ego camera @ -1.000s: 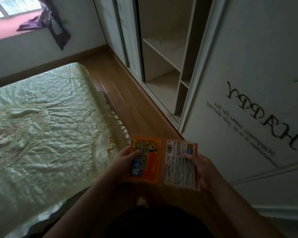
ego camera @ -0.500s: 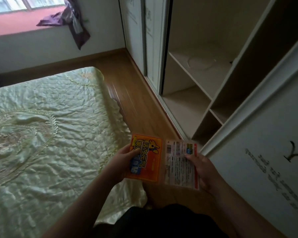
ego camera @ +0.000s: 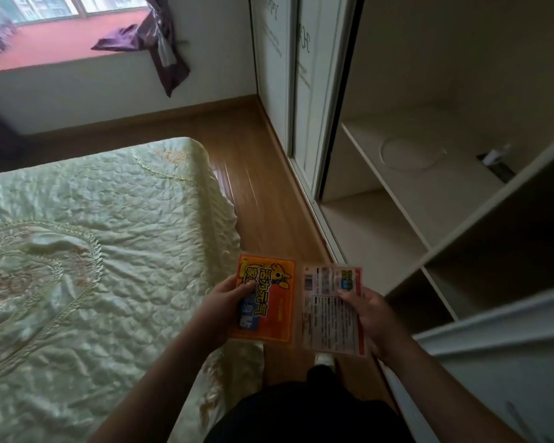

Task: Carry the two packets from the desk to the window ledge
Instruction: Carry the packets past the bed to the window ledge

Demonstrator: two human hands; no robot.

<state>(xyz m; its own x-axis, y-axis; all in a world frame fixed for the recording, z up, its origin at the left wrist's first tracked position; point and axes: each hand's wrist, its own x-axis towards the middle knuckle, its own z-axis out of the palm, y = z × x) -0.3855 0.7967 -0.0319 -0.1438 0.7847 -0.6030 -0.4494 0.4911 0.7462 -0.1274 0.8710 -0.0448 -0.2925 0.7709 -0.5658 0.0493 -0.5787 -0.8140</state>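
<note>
I hold two flat packets side by side in front of me. My left hand (ego camera: 219,310) grips the orange packet (ego camera: 272,298), which shows yellow lettering and a cartoon animal. My right hand (ego camera: 373,318) grips the pale packet (ego camera: 328,310), turned to its printed back with a red edge. The packets nearly touch along their inner edges. The window ledge (ego camera: 55,52), reddish on top, lies far ahead at the upper left, beyond the bed.
A bed with a pale green quilted cover (ego camera: 87,260) fills the left. A wooden floor strip (ego camera: 259,187) runs ahead between bed and an open wardrobe (ego camera: 413,187) on the right. A purple curtain (ego camera: 160,43) hangs over the ledge's right end.
I have walked forward along the floor strip; the wardrobe door with lettering has slid out of view and the window ledge is closer. Both hands keep the packets as before.
</note>
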